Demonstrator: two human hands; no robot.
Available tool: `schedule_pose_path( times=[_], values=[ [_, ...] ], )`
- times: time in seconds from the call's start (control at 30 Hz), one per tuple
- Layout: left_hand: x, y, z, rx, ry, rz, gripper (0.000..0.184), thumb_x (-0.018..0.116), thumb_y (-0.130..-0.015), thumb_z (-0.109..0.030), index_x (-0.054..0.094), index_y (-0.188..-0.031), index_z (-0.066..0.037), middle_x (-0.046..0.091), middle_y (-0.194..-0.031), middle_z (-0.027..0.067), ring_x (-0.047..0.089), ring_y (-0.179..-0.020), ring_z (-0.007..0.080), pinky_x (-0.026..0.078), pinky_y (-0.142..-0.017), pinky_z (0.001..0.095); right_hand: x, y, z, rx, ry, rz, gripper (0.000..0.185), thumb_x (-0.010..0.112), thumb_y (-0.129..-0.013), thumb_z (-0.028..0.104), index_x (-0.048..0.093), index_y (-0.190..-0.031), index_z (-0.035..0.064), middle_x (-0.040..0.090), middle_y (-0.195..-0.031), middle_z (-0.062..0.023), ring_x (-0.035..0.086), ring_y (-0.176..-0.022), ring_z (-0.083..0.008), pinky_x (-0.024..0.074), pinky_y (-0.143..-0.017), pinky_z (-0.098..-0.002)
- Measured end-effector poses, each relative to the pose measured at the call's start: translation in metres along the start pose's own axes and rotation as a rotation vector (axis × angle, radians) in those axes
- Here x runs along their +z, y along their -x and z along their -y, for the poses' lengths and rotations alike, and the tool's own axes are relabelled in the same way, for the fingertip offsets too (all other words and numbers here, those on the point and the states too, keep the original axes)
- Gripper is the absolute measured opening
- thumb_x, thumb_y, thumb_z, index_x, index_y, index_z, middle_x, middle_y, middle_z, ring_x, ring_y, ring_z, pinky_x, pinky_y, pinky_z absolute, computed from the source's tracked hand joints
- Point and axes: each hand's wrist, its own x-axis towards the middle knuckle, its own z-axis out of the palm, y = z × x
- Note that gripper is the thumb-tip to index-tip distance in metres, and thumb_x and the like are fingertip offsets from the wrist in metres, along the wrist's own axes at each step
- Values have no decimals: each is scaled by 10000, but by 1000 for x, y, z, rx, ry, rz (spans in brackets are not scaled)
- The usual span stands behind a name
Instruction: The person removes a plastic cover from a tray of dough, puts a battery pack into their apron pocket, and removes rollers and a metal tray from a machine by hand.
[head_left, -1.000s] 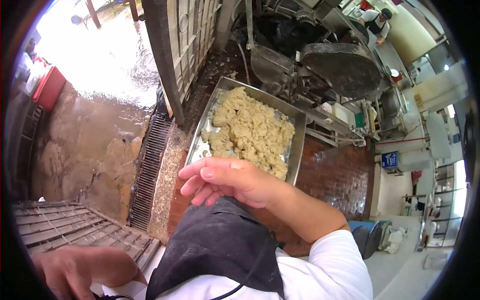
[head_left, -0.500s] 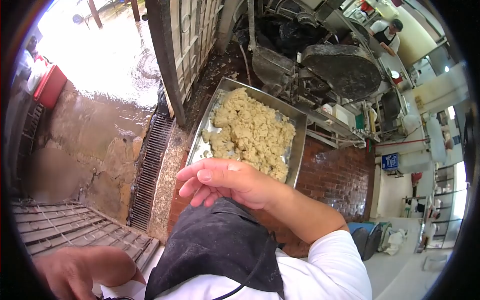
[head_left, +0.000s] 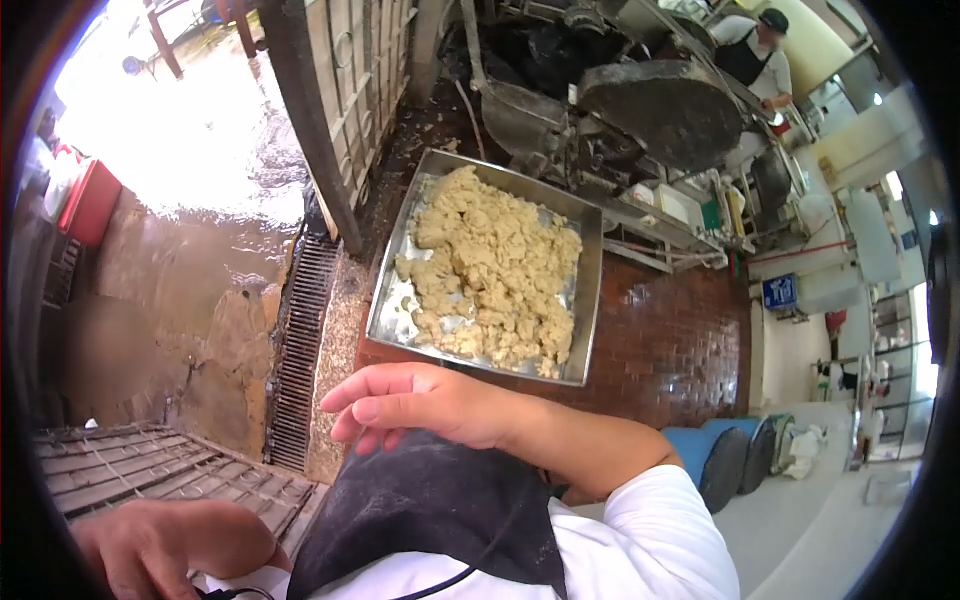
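My right hand [head_left: 425, 403] hangs in front of the black apron [head_left: 420, 515], its fingers loosely bent and apart, holding nothing. Just beyond it lies a wide metal tray [head_left: 480, 366] with a crumbly heap of pale yellow dough [head_left: 500, 265] spread across it. Bare metal shows along the tray's left side. At the lower left is my left hand [head_left: 140, 545], bent downward beside my body. The edge of the picture cuts off its fingers, so whether it grips anything cannot be made out.
Dark machinery [head_left: 665, 115] stands behind the tray. A barred gate [head_left: 350, 100] and a floor drain grate [head_left: 305, 350] are to the left, with wet floor beyond. Blue barrels [head_left: 715, 450] stand at right. Another person [head_left: 750, 60] in a dark apron works at the back right.
The view has shifted, and the whole tray now shows beyond my right hand. That hand appears lower and farther left. The person at the back appears more upright.
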Motion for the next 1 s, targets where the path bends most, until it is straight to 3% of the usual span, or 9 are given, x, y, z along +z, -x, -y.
schedule_pose_path(
  times=[0.17,0.4,1.0],
  values=[
    [-2,-3,14,-21,58,10,183,567,-917,-18,674,-1052,-80,696,-1114,56,694,-985,219,570,-652,353,4,11,-28,-33,-87,-57,459,586,-963,399,546,-1295,84,648,-1104,-45,629,-926,-112,476,-781,-244],
    [5,9,7,60,37,89,169,539,-935,-44,675,-1026,-82,695,-1126,54,693,-991,205,573,-668,352,13,17,-43,-58,-73,-93,465,561,-979,369,523,-1322,58,647,-1113,-64,629,-955,-117,478,-798,-250],
    [57,72,-81,104,-340,-93,191,542,-939,-50,686,-1055,-94,693,-1142,36,679,-1011,207,568,-664,341,66,-69,-49,289,43,328,419,562,-984,358,537,-1298,81,637,-1105,-25,608,-928,-106,464,-806,-264]
  ],
)
